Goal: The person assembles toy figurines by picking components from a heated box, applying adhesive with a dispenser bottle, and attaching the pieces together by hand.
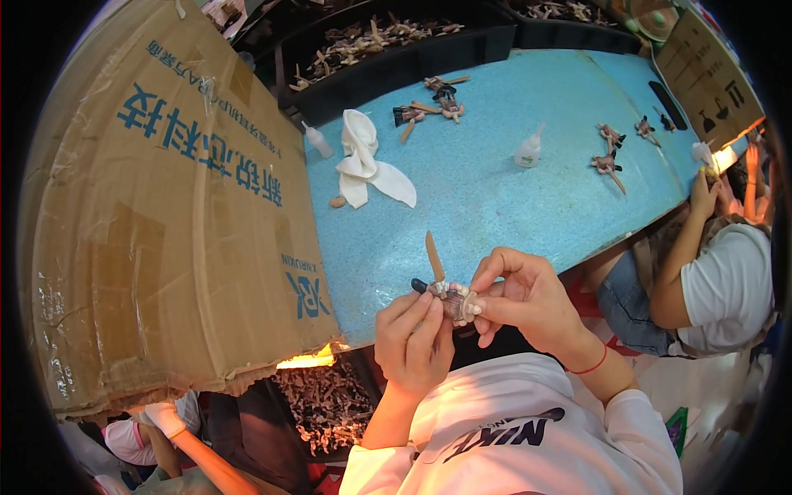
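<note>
Over the near edge of the blue table, I hold a small painted figurine between both hands. It has a dark head end and a brown and pale body, and a long brown blade-like piece sticks up from it. My left hand is closed, thumb and fingertips pinching the figurine's left side. My right hand pinches its other end between thumb and forefinger, the remaining fingers curled loosely. The fingertips cover part of the figurine's surface.
Cardboard walls off the left. Black bins of figurines stand behind; loose parts fill another bin below. On the table lie a white cloth, two small bottles and several figurines. A co-worker sits right.
</note>
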The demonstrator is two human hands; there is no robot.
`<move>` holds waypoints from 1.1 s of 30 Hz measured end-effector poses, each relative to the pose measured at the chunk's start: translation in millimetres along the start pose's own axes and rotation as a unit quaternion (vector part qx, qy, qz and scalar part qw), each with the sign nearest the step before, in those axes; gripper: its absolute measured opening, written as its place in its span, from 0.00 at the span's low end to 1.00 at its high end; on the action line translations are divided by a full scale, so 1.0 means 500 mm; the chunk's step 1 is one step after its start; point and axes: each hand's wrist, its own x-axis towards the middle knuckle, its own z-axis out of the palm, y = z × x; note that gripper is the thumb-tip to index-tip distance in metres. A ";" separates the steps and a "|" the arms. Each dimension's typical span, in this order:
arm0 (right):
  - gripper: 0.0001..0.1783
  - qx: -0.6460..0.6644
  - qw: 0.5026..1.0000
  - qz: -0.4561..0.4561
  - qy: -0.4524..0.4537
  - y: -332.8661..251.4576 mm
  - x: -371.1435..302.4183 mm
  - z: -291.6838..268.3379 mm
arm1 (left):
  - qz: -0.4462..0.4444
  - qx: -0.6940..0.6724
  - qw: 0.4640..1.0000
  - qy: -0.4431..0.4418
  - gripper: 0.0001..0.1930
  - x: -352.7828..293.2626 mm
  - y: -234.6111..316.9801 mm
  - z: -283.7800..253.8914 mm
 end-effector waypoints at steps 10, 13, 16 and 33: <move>0.06 -0.024 0.999 -0.018 -0.018 -0.005 -0.010 -0.010 | -0.188 -0.196 0.961 -0.050 0.21 0.021 0.011 -0.012; 0.06 -0.025 1.000 -0.011 -0.016 -0.008 -0.014 -0.013 | -0.189 -0.246 0.947 -0.085 0.21 0.034 0.013 -0.026; 0.07 -0.039 0.999 -0.011 -0.030 -0.007 -0.020 -0.018 | -0.181 -0.270 0.940 -0.102 0.22 0.045 0.023 -0.027; 0.35 -0.057 0.992 -0.022 -0.109 -0.037 -0.026 -0.026 | -0.159 -0.210 0.957 -0.120 0.22 0.069 0.058 -0.019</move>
